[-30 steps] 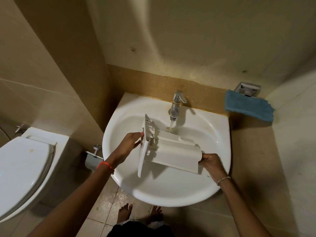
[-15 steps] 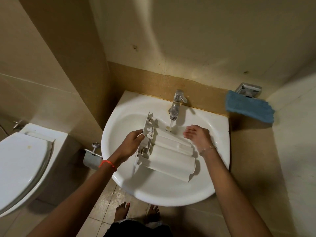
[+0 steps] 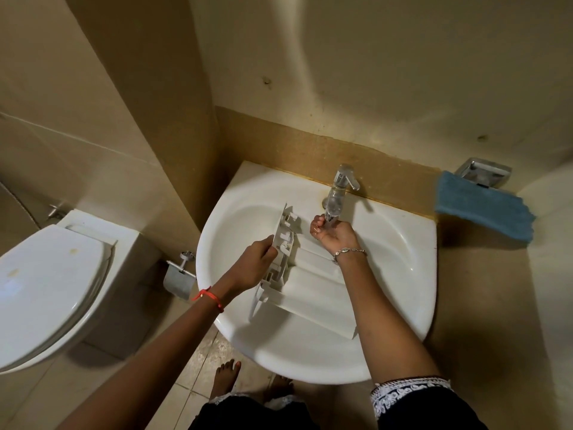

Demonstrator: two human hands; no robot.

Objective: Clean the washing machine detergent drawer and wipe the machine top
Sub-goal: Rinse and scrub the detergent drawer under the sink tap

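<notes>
Two hands over the white sink (image 3: 415, 274). Left hand (image 3: 254, 265) clamped on the front panel of the detergent drawer (image 3: 310, 287), thumb and fingers pinching the panel's edge. Drawer propped on its side in the basin, panel to the left, long body slanting near and right.

Right hand (image 3: 333, 235) now up at the tap (image 3: 342, 181) by the far rim, fingers curled beneath the clear nozzle. Impossible to tell whether pinching the nozzle tip or only cupping water. A second ago, gripping the drawer's near right end; half a second ago, hovering by its far end; now off the drawer altogether.

By judgement: support of the drawer down to one hand, and the rinsing stage at hand, either wetting the fingers or aiming the flow. Flow itself hard to make out. Machine top not in view, its wiping not yet begun.

Blue cloth (image 3: 480, 206) draped on the ledge at the far right, well apart from the basin, likely for that later wipe. Risk: wet plastic slipping from a single grip.
</notes>
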